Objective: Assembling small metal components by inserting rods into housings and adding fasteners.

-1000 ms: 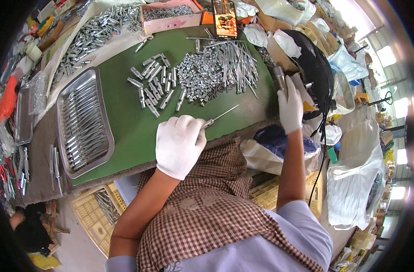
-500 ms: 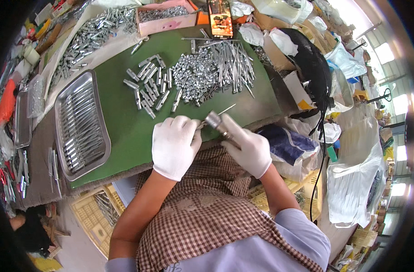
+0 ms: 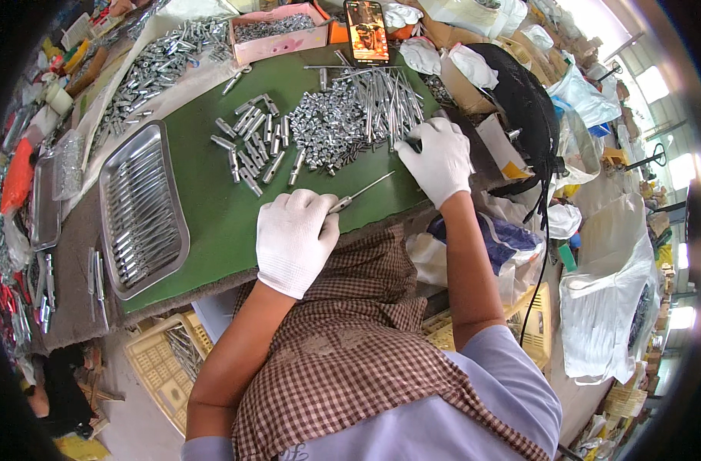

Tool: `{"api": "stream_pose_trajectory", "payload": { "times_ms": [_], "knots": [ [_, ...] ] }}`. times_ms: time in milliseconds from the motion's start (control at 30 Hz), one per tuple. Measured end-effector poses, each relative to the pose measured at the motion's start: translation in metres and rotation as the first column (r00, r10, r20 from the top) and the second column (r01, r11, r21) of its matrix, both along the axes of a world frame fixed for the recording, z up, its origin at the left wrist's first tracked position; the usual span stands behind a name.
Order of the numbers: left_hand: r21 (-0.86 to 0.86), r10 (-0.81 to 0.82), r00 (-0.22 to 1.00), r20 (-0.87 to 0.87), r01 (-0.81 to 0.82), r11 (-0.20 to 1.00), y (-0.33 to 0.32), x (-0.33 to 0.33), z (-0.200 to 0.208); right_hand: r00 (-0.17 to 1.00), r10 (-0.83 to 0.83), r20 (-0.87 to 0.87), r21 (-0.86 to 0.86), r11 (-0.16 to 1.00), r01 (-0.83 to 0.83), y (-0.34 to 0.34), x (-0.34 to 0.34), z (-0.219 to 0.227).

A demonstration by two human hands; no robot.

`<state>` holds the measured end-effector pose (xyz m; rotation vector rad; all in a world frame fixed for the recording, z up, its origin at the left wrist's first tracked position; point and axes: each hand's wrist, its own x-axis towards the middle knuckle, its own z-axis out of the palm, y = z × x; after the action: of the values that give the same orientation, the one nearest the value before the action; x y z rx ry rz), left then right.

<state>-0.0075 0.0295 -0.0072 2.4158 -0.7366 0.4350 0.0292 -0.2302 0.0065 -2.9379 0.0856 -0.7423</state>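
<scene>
My left hand point(image 3: 295, 240), in a white knit glove, is closed round the metal sleeve of a thin steel rod point(image 3: 369, 187). The rod's bare end points to the upper right, over the green work surface point(image 3: 220, 230). My right hand point(image 3: 440, 160), also gloved, is at the right edge of a pile of steel rods point(image 3: 392, 104), its fingers curled and its thumb stretched toward the rod ends. What those fingers grip is hidden. Left of the rods lie a heap of small metal fittings point(image 3: 327, 131) and several short metal sleeves point(image 3: 250, 138).
A steel tray point(image 3: 183, 253) at the left holds a row of rods with sleeves. At the back are a pink box point(image 3: 281, 44) of small metal parts and a lit phone point(image 3: 367, 32). A black cover point(image 3: 523, 115) and cardboard stand on the right. Yellow crates point(image 3: 154, 365) sit below.
My right hand has moved up and right, from beside my left hand to the rod pile. The metal tool with a cylindrical head is no longer plainly visible. My left hand has barely moved.
</scene>
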Motion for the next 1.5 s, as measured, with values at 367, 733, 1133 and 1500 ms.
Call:
{"api": "stream_pose_trajectory", "payload": {
  "times_ms": [367, 733, 1133, 1500],
  "knots": [
    [0.113, -0.011, 1.000, 0.016, 0.009, 0.994, -0.011, -0.002, 0.011, 0.986, -0.108, 0.126, 0.348, 0.936, 0.058, 0.003, -0.028, 0.037],
    [0.185, -0.024, 0.999, 0.024, 0.020, 0.983, -0.024, 0.009, 0.014, 0.964, 0.253, -0.079, 0.336, 0.918, -0.213, 0.010, -0.029, 0.011],
    [-0.167, 0.062, 0.996, 0.060, -0.052, 0.985, 0.078, 0.012, 0.041, 0.992, -0.025, 0.124, 0.635, 0.770, -0.060, -0.005, -0.040, -0.021],
    [0.339, 0.406, 0.889, -0.212, -0.322, 0.884, 0.276, 0.059, 0.050, 0.966, 0.009, 0.258, 0.320, 0.943, -0.094, 0.017, -0.036, -0.039]
  ]
}}
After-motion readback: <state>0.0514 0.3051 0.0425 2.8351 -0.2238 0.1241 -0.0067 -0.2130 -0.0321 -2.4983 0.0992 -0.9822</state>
